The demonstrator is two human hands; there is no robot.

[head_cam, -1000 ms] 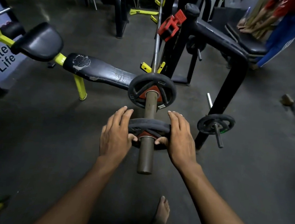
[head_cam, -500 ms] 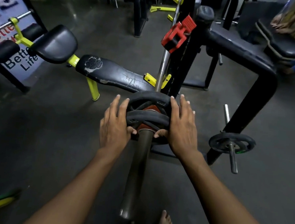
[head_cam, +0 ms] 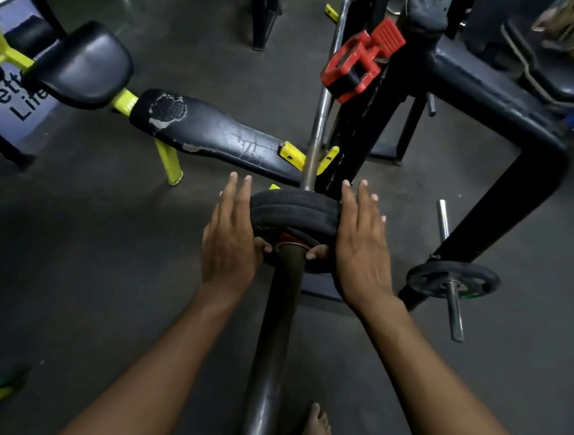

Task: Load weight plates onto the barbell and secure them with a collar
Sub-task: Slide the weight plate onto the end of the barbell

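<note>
From the head view, 2 round black rubber-coated weight plates (head_cam: 294, 214) are seen stacked flush on the smooth dark cylindrical barbell sleeve (head_cam: 277, 319). The plates are flanked by the left hand (head_cam: 230, 243) and right hand (head_cam: 361, 254), fingers straight, thumbs pressed on the near plate's face. A ribbed red plastic collar (head_cam: 356, 63) is perched on the black steel rack (head_cam: 493, 106), well apart.
</note>
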